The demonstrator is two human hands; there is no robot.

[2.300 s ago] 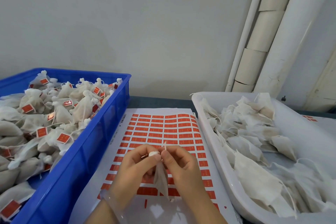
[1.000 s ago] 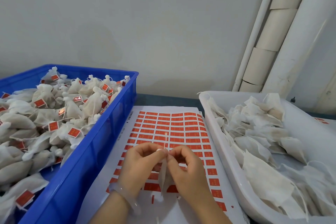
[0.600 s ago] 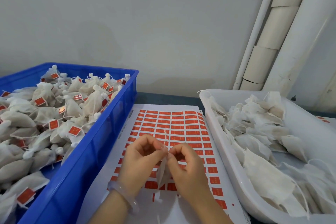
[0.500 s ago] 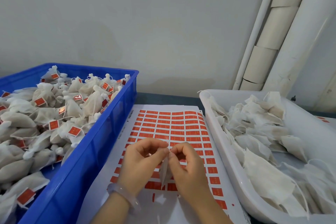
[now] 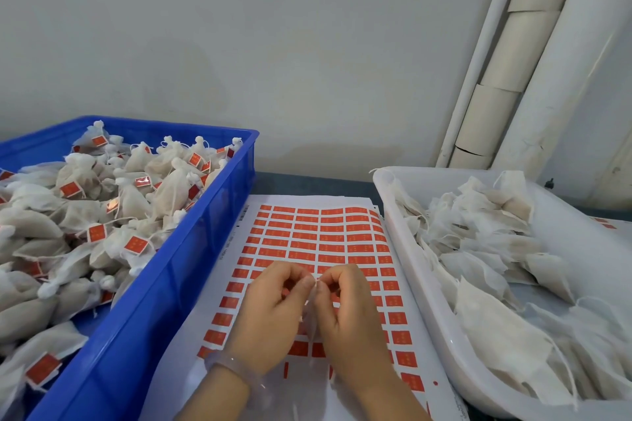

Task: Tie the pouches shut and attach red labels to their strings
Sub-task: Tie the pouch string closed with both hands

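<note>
Above the red label sheet [image 5: 307, 236], between blue crate [image 5: 191, 249] and white tray [image 5: 419, 284], left hand [image 5: 270, 314] and right hand [image 5: 347, 314] both pinch what seems the top of a pouch [image 5: 310, 321] hanging between them.

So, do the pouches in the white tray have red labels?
No, those pouches show no labels; the labelled ones are in the blue bin.
</note>
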